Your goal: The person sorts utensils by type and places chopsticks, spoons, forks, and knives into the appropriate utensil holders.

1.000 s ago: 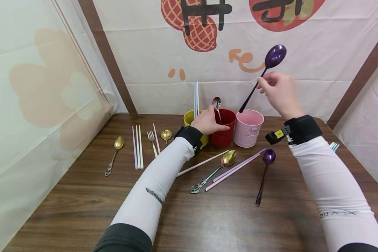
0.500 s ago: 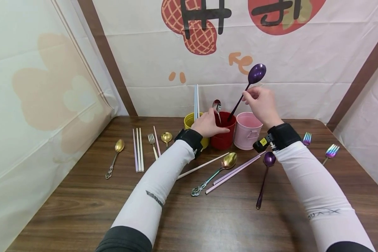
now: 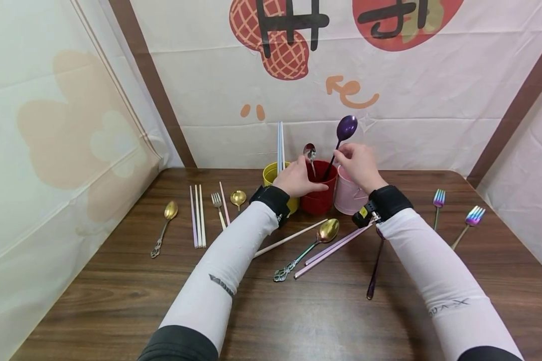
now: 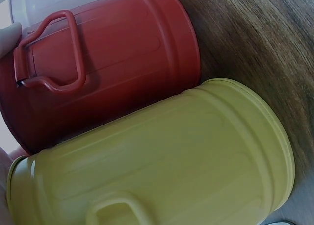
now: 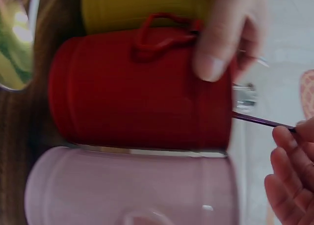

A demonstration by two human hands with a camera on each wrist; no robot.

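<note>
My right hand (image 3: 360, 166) pinches the handle of a purple spoon (image 3: 347, 127) between thumb and fingertips. The spoon stands bowl-up, its handle end down inside the red bucket (image 5: 137, 87). My left hand (image 3: 294, 178) grips the rim of that bucket, thumb on the outer wall beside the wire handle. A silver spoon (image 3: 309, 150) leans up out of the same bucket. To its left is a yellow bucket (image 4: 162, 156) holding pale chopsticks (image 3: 280, 143). Right of it stands a pink bucket (image 5: 132, 186), partly hidden by my right hand in the head view.
In front of the buckets lie a gold-bowled spoon (image 3: 328, 230), pink chopsticks (image 3: 333, 252) and another purple spoon (image 3: 374, 273) partly under my right arm. Two rainbow forks (image 3: 474, 216) lie at the right. Chopsticks (image 3: 197, 215), a fork (image 3: 217, 200) and gold spoons (image 3: 170, 210) are at the left.
My right hand has moved left and down from above the pink bucket, bringing the purple spoon's handle into the red bucket. The left hand stays on the red bucket's rim.
</note>
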